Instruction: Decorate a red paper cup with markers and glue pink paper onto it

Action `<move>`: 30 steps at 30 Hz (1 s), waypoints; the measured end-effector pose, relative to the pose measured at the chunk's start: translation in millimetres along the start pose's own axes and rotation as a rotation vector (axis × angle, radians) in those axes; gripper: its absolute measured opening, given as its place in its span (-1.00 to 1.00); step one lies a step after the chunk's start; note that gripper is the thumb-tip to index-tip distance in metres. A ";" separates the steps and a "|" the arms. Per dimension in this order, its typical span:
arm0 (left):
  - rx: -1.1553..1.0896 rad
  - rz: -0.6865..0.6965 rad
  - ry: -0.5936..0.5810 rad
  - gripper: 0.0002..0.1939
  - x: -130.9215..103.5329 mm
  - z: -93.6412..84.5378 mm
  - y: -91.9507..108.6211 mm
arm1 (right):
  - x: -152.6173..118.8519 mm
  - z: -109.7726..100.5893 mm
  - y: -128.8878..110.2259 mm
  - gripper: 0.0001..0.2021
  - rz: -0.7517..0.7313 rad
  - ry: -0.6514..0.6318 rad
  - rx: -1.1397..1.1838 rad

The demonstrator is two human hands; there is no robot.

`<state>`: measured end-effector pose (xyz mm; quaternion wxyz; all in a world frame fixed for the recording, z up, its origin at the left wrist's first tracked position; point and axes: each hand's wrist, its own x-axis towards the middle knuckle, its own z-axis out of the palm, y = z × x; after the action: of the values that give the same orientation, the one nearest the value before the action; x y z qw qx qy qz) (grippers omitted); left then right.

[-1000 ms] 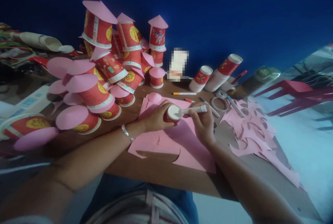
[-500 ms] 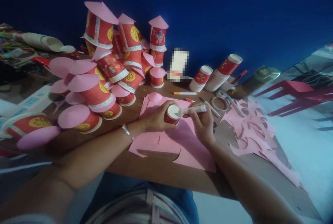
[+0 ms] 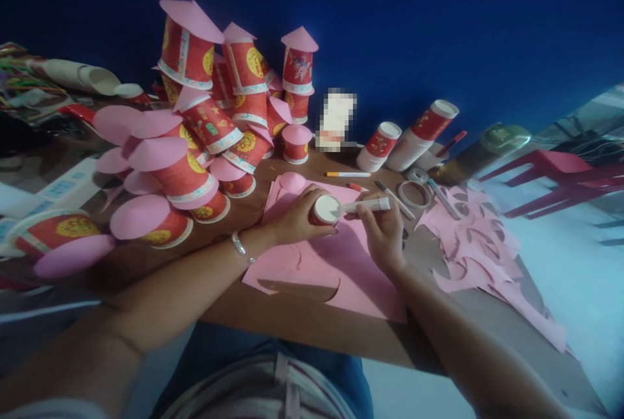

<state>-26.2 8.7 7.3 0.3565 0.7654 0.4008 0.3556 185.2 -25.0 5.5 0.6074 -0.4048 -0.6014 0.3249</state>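
My left hand [image 3: 297, 217] is wrapped round a small red paper cup [image 3: 327, 210], its white round end facing up toward me. In my right hand [image 3: 383, 234] is a slim white glue tube [image 3: 366, 205], gripped between thumb and fingers. The tube's narrow tip meets the right side of the cup's white rim. Both hands are above pink paper sheets [image 3: 361, 282] on the brown table. Just behind my left hand lies a small pink paper cone [image 3: 292, 182].
Red cup lanterns with pink cone roofs [image 3: 188, 49] crowd the left side. Stacked paper cups [image 3: 380, 146] lean at the back. An orange pen [image 3: 348, 175], a tape roll [image 3: 414, 194] and pink paper scraps [image 3: 478, 237] lie rightward. A red stool [image 3: 560, 165] stands beyond.
Almost nothing differs. The whole view has shifted slightly, and both hands keep their hold on the cup and the tube, whose tip stays at the rim.
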 end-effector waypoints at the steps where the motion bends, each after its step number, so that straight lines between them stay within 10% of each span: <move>1: 0.000 0.001 0.001 -0.43 0.6 0.1 0.3 | -0.2 -0.3 -0.2 -0.69 -0.005 -0.005 -0.005; 30: -0.117 -0.066 -0.074 -0.35 -3.0 -3.5 0.4 | 0.5 -4.7 -2.5 -0.77 -0.064 -0.022 -0.089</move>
<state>-30.3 6.8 8.6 0.4264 0.7424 0.3908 0.3381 189.6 -26.2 8.2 0.5921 -0.4083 -0.6348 0.2825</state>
